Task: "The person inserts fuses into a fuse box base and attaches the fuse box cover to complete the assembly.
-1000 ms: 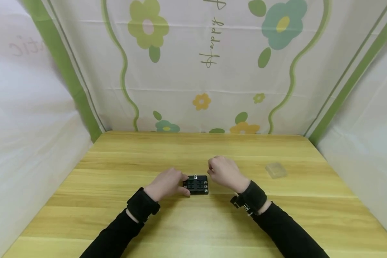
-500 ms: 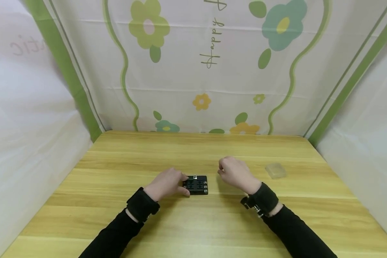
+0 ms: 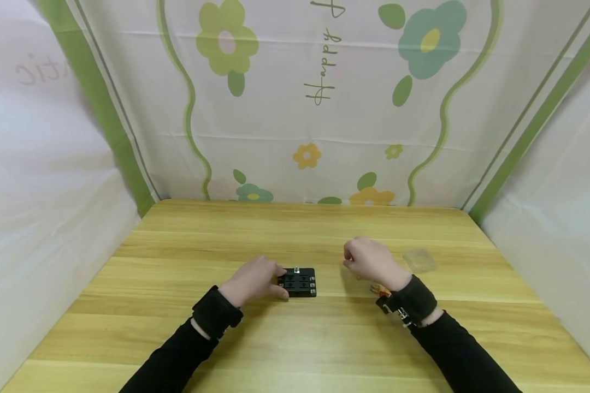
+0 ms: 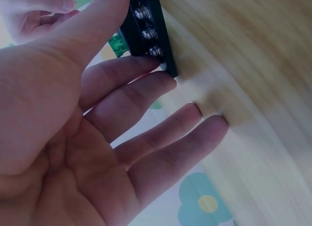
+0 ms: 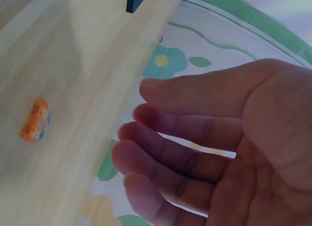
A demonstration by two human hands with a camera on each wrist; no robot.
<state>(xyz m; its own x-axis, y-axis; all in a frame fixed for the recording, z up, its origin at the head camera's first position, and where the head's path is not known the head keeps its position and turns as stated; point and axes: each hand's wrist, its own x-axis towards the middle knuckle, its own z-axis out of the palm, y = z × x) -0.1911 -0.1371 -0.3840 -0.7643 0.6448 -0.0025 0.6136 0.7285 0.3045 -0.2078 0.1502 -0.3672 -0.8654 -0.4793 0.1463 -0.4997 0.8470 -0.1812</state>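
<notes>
A black fuse block (image 3: 302, 283) with silver screw terminals lies at mid-table. My left hand (image 3: 253, 279) grips its left end, thumb on the near side and fingers on the far side. In the left wrist view, a green piece (image 4: 118, 45), seemingly a blade fuse, shows beside the block. My right hand (image 3: 373, 262) hovers right of the block, fingers loosely curled. The right wrist view shows nothing between its thumb and fingers. Below that wrist lies a small orange thing (image 5: 36, 121) with bluish parts, partly hidden in the head view; its kind is unclear.
A clear plastic cover (image 3: 419, 260) lies on the wooden table (image 3: 295, 344), just beyond my right hand. White flowered cloth (image 3: 275, 109) stands behind the table's far edge, with more white cloth along both sides.
My right hand has moved rightward, away from the fuse block. The orange thing has come into sight beside the right wrist. My left hand has kept its grip on the block.
</notes>
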